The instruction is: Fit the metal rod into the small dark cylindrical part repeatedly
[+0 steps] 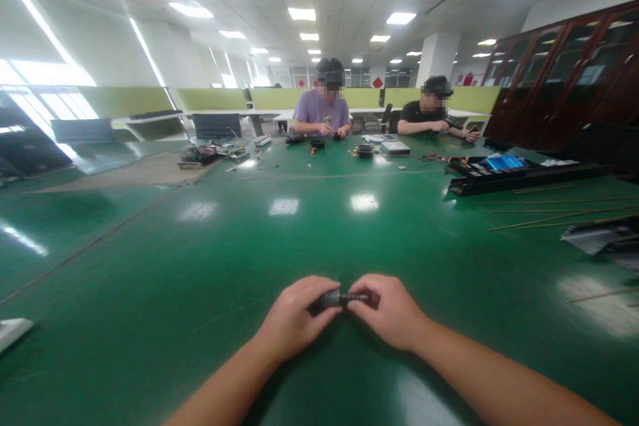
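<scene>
A small dark cylindrical part with a grey metal collar (pixel 332 298) and a thin dark shaft (pixel 354 297) lies level between my hands, low over the green table (pixel 239 239). My left hand (pixel 295 313) is closed round its thicker left end, thumb below and fingers above. On the other side, my right hand (pixel 392 311) pinches the shaft end between thumb and fingers. The fingers hide much of both ends of the part, and its exact kind is too small to tell.
Across the table sit a person in purple (pixel 322 110) and a person in black (pixel 429 113). Electronic scraps (pixel 204 153) lie at the far left. A long black housing (pixel 529 178) and thin rods (pixel 559 216) are on the right. A white object (pixel 12 333) shows at the left edge.
</scene>
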`<state>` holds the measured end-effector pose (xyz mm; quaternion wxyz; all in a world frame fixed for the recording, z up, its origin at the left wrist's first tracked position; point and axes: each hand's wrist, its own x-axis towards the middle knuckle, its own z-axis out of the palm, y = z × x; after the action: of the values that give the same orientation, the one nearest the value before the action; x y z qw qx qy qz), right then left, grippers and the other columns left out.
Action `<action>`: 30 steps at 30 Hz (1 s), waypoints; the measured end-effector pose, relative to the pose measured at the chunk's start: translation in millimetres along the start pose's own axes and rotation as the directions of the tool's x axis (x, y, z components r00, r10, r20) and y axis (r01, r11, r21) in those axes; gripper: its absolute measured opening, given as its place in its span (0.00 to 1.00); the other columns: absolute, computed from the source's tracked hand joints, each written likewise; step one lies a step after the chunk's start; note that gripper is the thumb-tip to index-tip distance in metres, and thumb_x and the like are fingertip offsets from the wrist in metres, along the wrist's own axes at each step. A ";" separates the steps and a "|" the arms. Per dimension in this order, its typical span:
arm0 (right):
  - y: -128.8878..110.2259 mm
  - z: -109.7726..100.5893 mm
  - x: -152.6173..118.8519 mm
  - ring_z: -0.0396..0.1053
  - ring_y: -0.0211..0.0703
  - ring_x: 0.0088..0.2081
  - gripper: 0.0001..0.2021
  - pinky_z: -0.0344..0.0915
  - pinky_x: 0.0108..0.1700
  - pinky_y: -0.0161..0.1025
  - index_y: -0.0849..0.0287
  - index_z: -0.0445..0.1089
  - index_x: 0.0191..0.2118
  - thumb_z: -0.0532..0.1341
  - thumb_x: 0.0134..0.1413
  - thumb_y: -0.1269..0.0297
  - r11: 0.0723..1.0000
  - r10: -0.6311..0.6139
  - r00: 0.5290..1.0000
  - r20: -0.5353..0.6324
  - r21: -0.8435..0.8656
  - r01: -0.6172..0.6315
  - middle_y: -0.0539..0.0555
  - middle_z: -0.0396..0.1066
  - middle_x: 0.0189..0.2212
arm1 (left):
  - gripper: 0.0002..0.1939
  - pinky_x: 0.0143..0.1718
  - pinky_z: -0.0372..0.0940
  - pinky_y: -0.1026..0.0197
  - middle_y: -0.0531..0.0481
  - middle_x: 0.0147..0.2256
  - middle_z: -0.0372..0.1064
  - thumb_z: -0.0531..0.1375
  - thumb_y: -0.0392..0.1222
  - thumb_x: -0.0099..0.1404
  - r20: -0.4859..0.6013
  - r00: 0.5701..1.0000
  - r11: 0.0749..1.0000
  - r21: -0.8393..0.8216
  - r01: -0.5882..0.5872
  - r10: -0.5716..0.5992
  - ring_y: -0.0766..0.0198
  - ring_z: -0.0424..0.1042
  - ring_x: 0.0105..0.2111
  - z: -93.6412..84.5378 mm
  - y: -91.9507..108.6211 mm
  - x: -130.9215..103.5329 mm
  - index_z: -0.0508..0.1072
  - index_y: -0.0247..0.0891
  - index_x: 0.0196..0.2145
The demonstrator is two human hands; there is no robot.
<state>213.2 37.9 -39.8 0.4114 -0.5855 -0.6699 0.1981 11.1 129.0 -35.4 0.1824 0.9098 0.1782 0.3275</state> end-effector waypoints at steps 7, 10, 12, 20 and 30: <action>1.6 -0.1 0.0 0.67 0.39 0.28 0.03 0.58 0.31 0.34 0.58 0.75 0.33 0.67 0.49 0.68 1.000 -0.001 1.000 0.007 0.006 0.001 0.48 0.72 0.27 | 0.12 0.46 0.72 0.56 0.45 0.41 0.77 0.64 0.37 0.62 -0.011 1.000 1.000 -0.012 -0.006 0.006 0.58 0.76 0.41 -1.4 0.9 -0.6 0.75 0.40 0.45; 1.5 -0.4 -0.1 0.66 0.38 0.28 0.03 0.58 0.31 0.34 0.58 0.75 0.33 0.67 0.50 0.68 1.000 -0.006 1.000 0.001 0.004 0.006 0.48 0.72 0.27 | 0.13 0.46 0.71 0.57 0.46 0.41 0.77 0.64 0.37 0.62 -0.013 1.000 1.000 -0.013 -0.003 0.003 0.59 0.76 0.41 -1.7 1.3 -1.9 0.75 0.40 0.45; 1.0 -0.7 -0.2 0.67 0.39 0.28 0.02 0.58 0.31 0.34 0.58 0.75 0.33 0.66 0.52 0.67 1.000 -0.001 1.000 -0.003 0.002 0.001 0.49 0.72 0.27 | 0.13 0.46 0.71 0.57 0.46 0.42 0.76 0.64 0.37 0.62 -0.015 1.000 1.000 -0.014 0.002 -0.002 0.59 0.76 0.41 -1.3 0.7 -2.9 0.75 0.40 0.46; 0.4 -0.5 0.1 0.67 0.39 0.28 0.04 0.58 0.31 0.34 0.58 0.75 0.34 0.67 0.49 0.66 1.000 0.013 1.000 0.004 -0.010 -0.013 0.49 0.73 0.27 | 0.14 0.46 0.71 0.57 0.46 0.42 0.76 0.64 0.36 0.61 -0.012 1.000 1.000 -0.009 0.017 -0.017 0.59 0.75 0.42 -2.3 -0.6 -4.0 0.74 0.41 0.46; 0.9 -0.9 -0.2 0.66 0.38 0.28 0.02 0.57 0.31 0.34 0.58 0.75 0.32 0.66 0.51 0.67 1.000 0.026 1.000 0.003 -0.007 -0.026 0.48 0.72 0.26 | 0.13 0.46 0.71 0.56 0.47 0.41 0.76 0.63 0.37 0.61 -0.006 0.999 0.999 0.006 0.044 -0.044 0.59 0.75 0.41 -3.9 1.3 -2.4 0.74 0.41 0.45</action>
<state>214.5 37.7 -40.0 0.4056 -0.5952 -0.6636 0.2020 7.0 127.7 -33.3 0.1863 0.9053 0.1998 0.3254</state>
